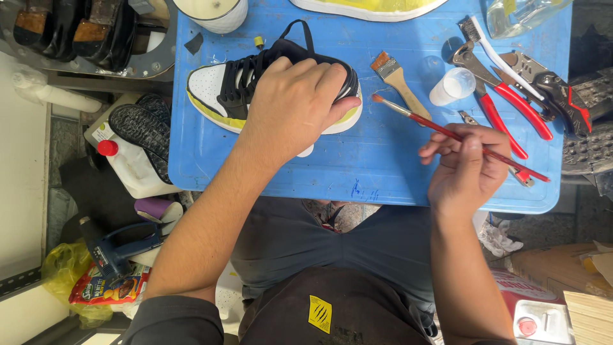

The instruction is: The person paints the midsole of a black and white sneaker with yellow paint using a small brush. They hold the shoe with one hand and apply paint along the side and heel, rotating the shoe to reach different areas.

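Head view: left hand clamped over heel of black-and-white sneaker on blue desk, grip closed, likely steadying it. Right hand pinching thin red paintbrush, bristles aimed at heel, just short of it. Flat brush, small cup, red pliers lying nearby.

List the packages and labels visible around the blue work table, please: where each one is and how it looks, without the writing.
Snack bag: floor, lower left, crumpled, red and orange with blue.
White jug: left of the blue table, red cap, partly under dark soles, small label at its top left.
Yellow patch: on the dark apron, square, black claw marks.
Red and white can: lower right, red round cap on top.
Cardboard box: right edge, brown.
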